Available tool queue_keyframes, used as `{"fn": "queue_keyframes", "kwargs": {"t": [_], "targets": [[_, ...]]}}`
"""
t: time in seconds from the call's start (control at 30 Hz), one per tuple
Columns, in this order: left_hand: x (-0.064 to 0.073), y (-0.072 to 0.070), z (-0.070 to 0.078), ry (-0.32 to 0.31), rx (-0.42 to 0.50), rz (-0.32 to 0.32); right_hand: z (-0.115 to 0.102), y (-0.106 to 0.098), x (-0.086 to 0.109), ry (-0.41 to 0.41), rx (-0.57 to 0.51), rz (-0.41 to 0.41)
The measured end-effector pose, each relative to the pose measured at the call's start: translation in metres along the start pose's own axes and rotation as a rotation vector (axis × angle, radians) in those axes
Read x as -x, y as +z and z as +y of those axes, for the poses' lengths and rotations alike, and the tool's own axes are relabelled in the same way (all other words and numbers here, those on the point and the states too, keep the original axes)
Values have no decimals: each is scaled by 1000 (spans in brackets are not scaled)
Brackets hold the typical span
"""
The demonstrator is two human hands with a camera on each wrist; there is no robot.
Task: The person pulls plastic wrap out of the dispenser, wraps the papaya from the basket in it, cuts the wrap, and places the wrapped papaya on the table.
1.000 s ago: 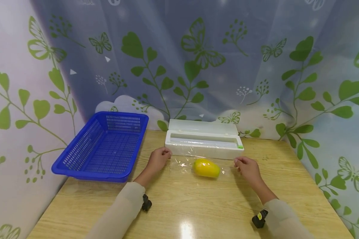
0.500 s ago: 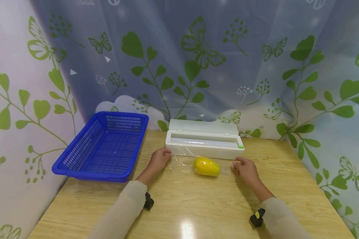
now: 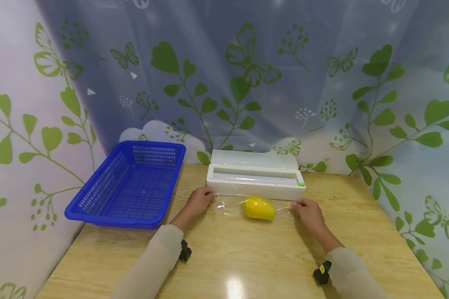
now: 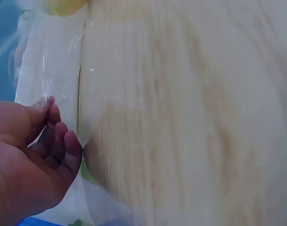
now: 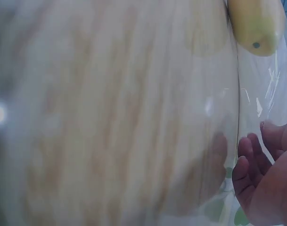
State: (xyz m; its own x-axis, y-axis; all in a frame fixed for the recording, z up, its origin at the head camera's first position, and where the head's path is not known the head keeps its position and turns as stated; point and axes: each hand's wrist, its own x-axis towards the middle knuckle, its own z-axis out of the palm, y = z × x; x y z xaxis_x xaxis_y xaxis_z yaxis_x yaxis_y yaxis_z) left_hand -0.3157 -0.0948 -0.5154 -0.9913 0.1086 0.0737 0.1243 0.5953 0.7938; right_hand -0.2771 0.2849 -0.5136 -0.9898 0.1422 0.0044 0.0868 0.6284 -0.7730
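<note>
A smooth yellow fruit (image 3: 259,208), tinged green at one end, lies on the table under a stretch of clear cling film (image 3: 224,205). My left hand (image 3: 199,201) pinches the film's left corner between thumb and forefinger, as the left wrist view shows. At the opposite corner my right hand (image 3: 309,214) pinches it too, thumb against forefinger, other fingers loosely bent. Behind the fruit stands a white cling film dispenser box (image 3: 255,190), lid up, with the roll (image 3: 254,178) inside. In the right wrist view, the fruit's end (image 5: 258,33) carries a dark spot.
On the left sits a blue slotted plastic basket (image 3: 164,199), its near edge close to my left forearm. The wooden table (image 3: 247,253) ends at a printed curtain (image 3: 217,62) behind and at both sides. A green slider (image 3: 301,184) marks the box's right end.
The film has been drawn taut between my hands, its edge now a visible line across the fruit. My right fingertips have come together on the corner. Fruit, box and basket stay in place.
</note>
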Motion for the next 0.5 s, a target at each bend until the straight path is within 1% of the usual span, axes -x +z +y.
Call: {"fn": "queue_keyframes", "kwargs": {"t": [0.07, 0.13, 0.27, 0.5], "targets": [[0, -1, 0, -9, -21, 1, -1, 0, 0, -2, 46, -2], [-1, -2, 0, 2, -43, 0, -1, -1, 0, -8, 66, -6], [0, -3, 0, 10, -55, 3, -1, 1, -1, -18, 43, -9], [0, 0, 1, 7, -25, 43, 1, 1, -3, -44, 7, 4]]}}
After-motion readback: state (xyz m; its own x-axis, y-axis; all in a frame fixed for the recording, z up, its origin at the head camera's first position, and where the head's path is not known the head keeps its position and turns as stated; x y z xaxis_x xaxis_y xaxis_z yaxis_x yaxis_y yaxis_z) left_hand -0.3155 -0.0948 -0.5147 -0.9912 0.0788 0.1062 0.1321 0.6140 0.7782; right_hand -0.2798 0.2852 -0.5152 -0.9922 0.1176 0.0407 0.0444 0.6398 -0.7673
